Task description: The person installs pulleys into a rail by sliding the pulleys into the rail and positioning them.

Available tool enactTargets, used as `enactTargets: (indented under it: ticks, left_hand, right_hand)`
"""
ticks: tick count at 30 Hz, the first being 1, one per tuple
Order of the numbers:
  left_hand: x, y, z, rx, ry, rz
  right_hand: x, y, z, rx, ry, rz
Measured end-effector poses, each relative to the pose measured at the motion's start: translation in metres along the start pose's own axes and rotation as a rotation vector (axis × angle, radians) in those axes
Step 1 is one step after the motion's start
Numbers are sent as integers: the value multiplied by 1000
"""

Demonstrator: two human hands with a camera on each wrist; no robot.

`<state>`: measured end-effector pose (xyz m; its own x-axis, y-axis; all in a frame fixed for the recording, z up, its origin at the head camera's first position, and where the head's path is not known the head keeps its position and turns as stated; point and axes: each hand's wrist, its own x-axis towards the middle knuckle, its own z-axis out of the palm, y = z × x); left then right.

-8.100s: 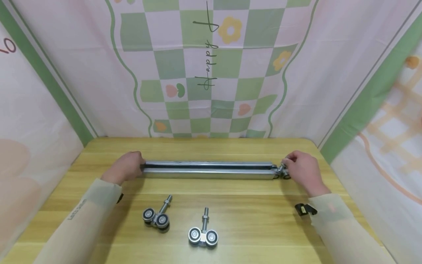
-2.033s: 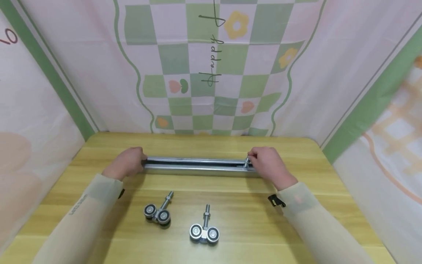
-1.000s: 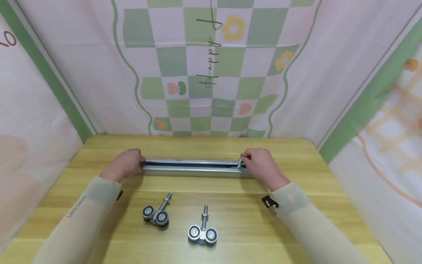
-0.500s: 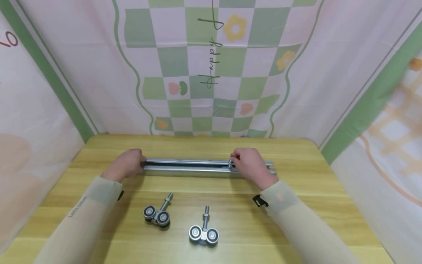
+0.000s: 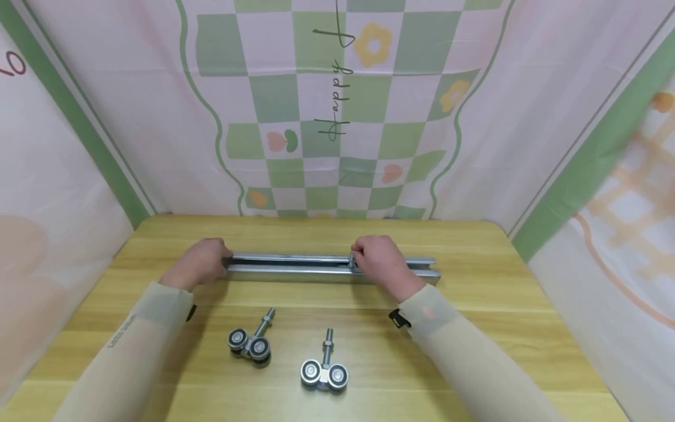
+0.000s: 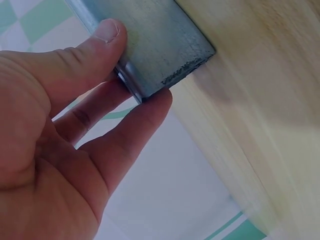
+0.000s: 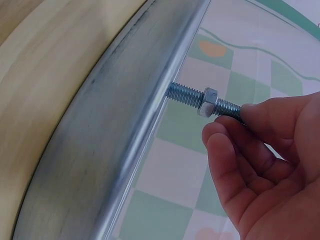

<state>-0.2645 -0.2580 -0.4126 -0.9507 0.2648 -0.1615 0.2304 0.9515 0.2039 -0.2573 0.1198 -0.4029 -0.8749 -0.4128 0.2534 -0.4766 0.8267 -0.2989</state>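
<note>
A long silver metal rail (image 5: 295,272) with a slot along its top lies crosswise on the table. At its left end my left hand (image 5: 199,264) grips it, thumb on the side wall and fingertips at the end edge, as the left wrist view shows. My right hand (image 5: 384,264) is over the right half of the rail. In the right wrist view its thumb and fingers pinch the tip of a threaded bolt (image 7: 186,95) carrying a nut (image 7: 207,102). That bolt, part of a roller trolley, sticks up from the slot; the rail hides its wheels.
Two more roller trolleys lie on the wooden table (image 5: 448,363) in front of the rail: one trolley (image 5: 249,346) at left with its bolt slanted, another trolley (image 5: 324,374) near the middle. A patterned curtain (image 5: 337,105) hangs behind the table.
My right hand first held the trolley at the rail's right end; the trolley then entered the slot and slid left along it. My left hand stays on the left end.
</note>
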Motion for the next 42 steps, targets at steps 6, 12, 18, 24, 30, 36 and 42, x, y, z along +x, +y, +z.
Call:
enactTargets:
  ticks: [6,12,18,24,30,36,42]
  left_hand:
    - [-2,1,-1,-3,-1,1]
    - [-2,0,-2,22,9,28]
    - [-2,-1,-3,13,6,29]
    - [-2,-2,-3,7,-4,13]
    - [-2,-1,-2,2,-19,-5]
    - [-1,-1,-1,2,-14,7]
    - [-2,-1,-2,-7,-13,9]
  right_hand:
    - [4,-8,2,6,-17,2]
    - [7,-13,7,10,-12,-6]
    - [11,-19,8,14,1,-27]
    - [16,-26,11,31,-13,-36]
    - [22,-30,14,43,-45,-38]
    - [28,-33,15,51,-73,-43]
    - [32,-35,14,62,-83,-61]
